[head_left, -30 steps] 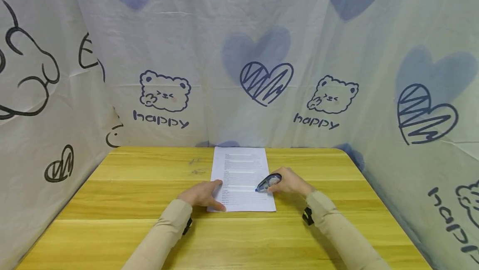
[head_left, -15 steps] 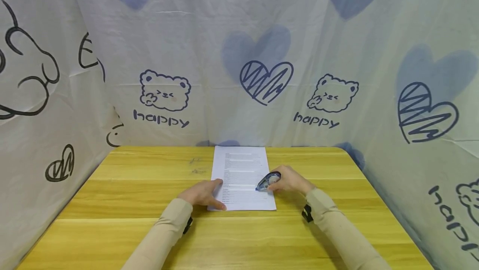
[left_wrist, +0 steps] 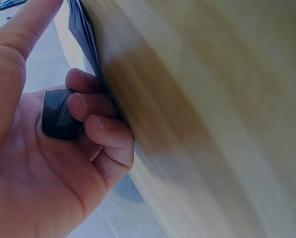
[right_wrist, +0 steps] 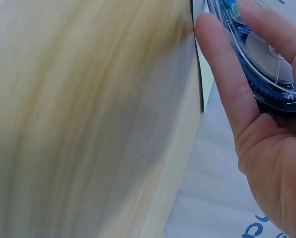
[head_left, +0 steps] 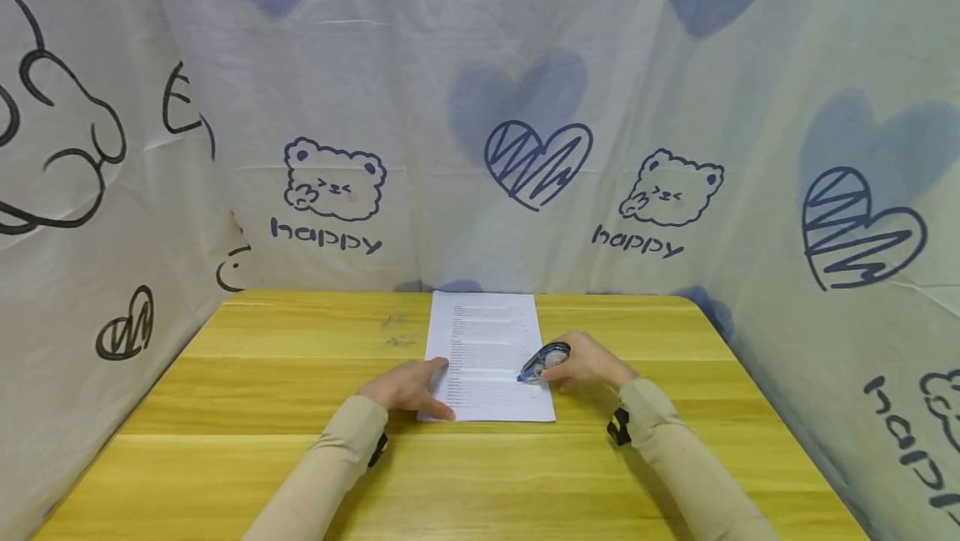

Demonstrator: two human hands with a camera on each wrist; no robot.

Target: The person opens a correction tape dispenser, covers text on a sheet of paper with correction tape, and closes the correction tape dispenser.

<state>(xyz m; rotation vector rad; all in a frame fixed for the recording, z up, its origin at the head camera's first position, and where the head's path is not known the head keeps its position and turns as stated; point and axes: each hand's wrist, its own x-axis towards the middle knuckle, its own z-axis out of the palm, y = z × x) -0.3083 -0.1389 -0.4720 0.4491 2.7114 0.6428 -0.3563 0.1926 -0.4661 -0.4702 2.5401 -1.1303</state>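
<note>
A printed sheet (head_left: pixel 487 333) lies on the wooden table, with several pale white strips across its text. My left hand (head_left: pixel 401 388) rests on its lower left edge, thumb on the corner. In the left wrist view, the curled fingers hold a small dark cap (left_wrist: pixel 61 115) against the palm, and the paper's edges look layered like a stack. My right hand (head_left: pixel 588 360) grips a blue, see-through correction tape dispenser (head_left: pixel 545 361) at the sheet's right side. The dispenser's tip points left at a line of text; whether it touches the paper is unclear.
The wooden table (head_left: pixel 262 408) reaches back to a white curtain (head_left: pixel 435 191) with printed hearts and bears. Faint dark marks (head_left: pixel 397 333) show on the wood left of the sheet. Curtains also hang at both sides.
My right hand has shifted slightly right with the correction tape dispenser. The left hand stays at the sheet's edge. The head view has moved a little.
</note>
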